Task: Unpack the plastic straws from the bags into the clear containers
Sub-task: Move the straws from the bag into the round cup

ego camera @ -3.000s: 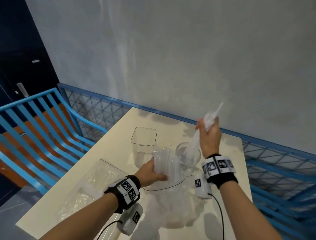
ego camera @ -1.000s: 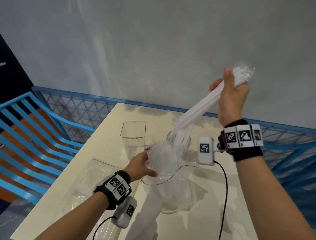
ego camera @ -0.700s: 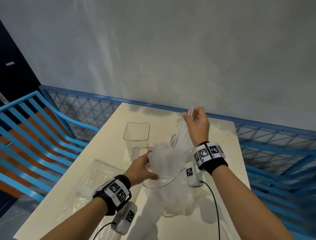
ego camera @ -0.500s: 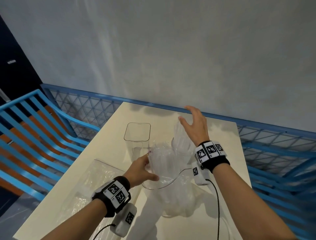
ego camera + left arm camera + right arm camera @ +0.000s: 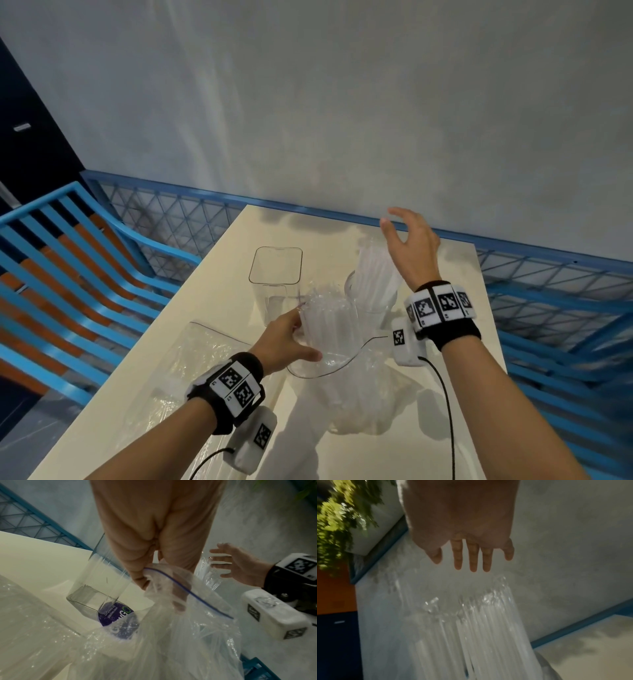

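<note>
Above the straws [image 5: 375, 274], right hand [image 5: 409, 246] hovers open, touching nothing.

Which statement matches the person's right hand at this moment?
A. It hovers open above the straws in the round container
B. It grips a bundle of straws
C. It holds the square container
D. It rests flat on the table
A: the right hand is spread, empty, above the straws standing in the round container.

There are two hands – a left hand [image 5: 286, 342] and a right hand [image 5: 409, 248] – two clear containers, one square [image 5: 275, 265] and one round [image 5: 371, 308], and two plastic bags [image 5: 363, 394] [image 5: 191, 370].
</note>
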The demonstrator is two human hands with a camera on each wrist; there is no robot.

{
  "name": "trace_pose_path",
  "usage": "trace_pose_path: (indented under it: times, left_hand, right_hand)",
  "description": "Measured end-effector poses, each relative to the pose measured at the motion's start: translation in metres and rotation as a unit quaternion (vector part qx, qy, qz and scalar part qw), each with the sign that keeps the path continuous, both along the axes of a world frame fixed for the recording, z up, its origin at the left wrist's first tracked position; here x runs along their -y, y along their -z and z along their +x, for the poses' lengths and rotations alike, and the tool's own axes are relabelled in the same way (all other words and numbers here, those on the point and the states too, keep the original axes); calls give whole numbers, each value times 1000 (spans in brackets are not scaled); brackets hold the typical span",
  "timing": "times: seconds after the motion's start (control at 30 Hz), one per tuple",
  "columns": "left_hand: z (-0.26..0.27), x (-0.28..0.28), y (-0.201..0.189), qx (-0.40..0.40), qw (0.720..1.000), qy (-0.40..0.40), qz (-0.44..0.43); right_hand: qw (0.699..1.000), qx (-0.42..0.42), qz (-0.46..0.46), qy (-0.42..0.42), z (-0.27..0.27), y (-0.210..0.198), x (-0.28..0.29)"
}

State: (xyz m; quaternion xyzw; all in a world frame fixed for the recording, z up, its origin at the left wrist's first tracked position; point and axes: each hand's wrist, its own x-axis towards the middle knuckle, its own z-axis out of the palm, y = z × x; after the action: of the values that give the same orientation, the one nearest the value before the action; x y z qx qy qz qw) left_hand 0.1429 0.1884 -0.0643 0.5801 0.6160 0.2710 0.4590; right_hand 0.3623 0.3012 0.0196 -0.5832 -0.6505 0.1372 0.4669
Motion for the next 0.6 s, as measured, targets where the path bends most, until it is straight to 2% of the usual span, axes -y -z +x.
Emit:
trace_pose_path:
  times: [0.07,0.13,0.17,0.23,0.3,0.37,0.43,0.6]
  left_hand:
    - [0,0,0,-1,1000,2,4]
    - [0,0,-1,2,1000,1,8]
    - [0,0,-1,3,1000,1,13]
    - [-1,-1,-2,-3,1000,3,30]
    - [-2,0,-3,-5,999,2,51]
    - [-1,1,-3,-5,998,3,63]
    - [2,4,-3,-4,998,4,65]
    - [6,7,-3,-17,997,4,74]
  right_hand:
    - [996,-64,52,18,1,-8,22]
    - [994,-104,40,-21,-3,-9,51]
    - [993,-98,1,-66,-6,-5,67]
    - [982,-31,-117,-146,-14,14,95]
    - [961,-3,-215,-175,-21,41,116]
    - [954,-42,-243,-172,-28,64,129]
    - [960,-78,-222,-150,-35,78,136]
    - [961,-111,-235,-98,-36,79,133]
